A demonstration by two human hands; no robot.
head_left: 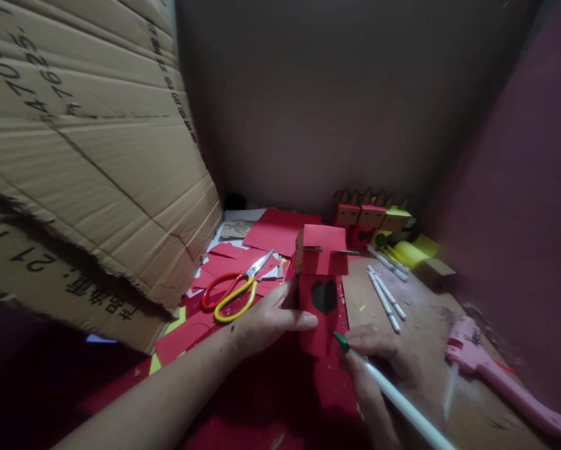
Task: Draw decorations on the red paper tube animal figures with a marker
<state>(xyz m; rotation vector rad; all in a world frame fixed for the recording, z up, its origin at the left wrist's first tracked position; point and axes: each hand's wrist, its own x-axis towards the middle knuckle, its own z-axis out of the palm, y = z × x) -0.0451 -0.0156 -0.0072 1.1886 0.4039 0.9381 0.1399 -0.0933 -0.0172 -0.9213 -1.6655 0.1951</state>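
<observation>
A red paper figure (311, 331) with a boxy head and a dark heart on its front is in the middle of the head view. My left hand (280, 315) grips it from the left, its thumb across the front below the heart and its other fingers partly hidden behind. My right hand (378, 369) is closed around a white marker (400, 400) with a green tip. That tip is close to the figure's lower right side; whether it touches cannot be made out. Scissors (233, 287) with one red and one yellow handle lie left of the figure, blades partly apart.
Several finished-looking box-headed figures (372, 215) stand at the back right. White markers (386, 297) and a pink glue gun (500, 375) lie on the right. Red paper sheets (280, 228) spread behind the scissors. A large cardboard sheet (97, 156) rises on the left.
</observation>
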